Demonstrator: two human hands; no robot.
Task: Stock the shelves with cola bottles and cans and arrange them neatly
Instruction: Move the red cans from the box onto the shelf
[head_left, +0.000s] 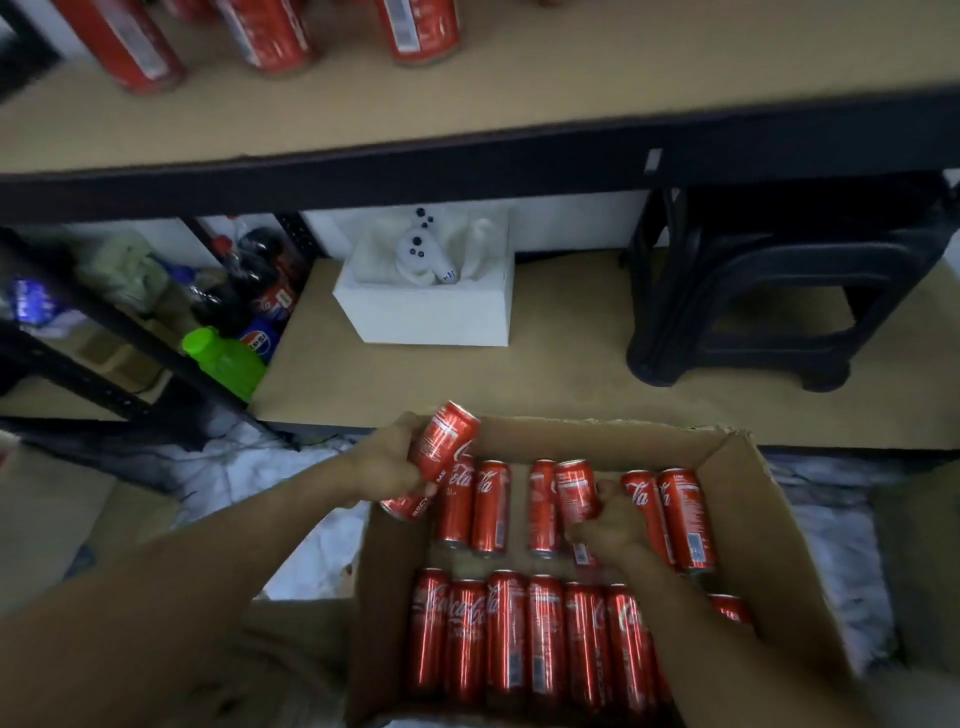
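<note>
Cola cans (506, 639): where are they? — Trainee

In the cardboard box (737, 467), lying on their sides in two rows, one along the far wall and one along the near wall. Three standing cans (265, 36) are at the far left of the upper shelf (519, 104). — Technician

State of the grips, left to right? — Trainee

The left hand (387, 462) has its fingers wrapped round a tilted can (447, 439), raised over the box's far left corner. A second can (402, 506) shows just under that hand; whether it is held cannot be told. The right hand (610, 525) closes round a lifted can (574, 491) in the middle of the far row, its far end above its neighbours. — Technician

Step in hand? — Trainee

By judgement, pick-up: one can per hand is being taken from the box for shelving. — Technician

Next move? — Trainee

Probably this: lift both cans clear of the box walls, carry them to a shelf, turn each upright, and set it in line beside the standing cans. The tilted can calls for a firm hold during the turn. — Technician
</note>
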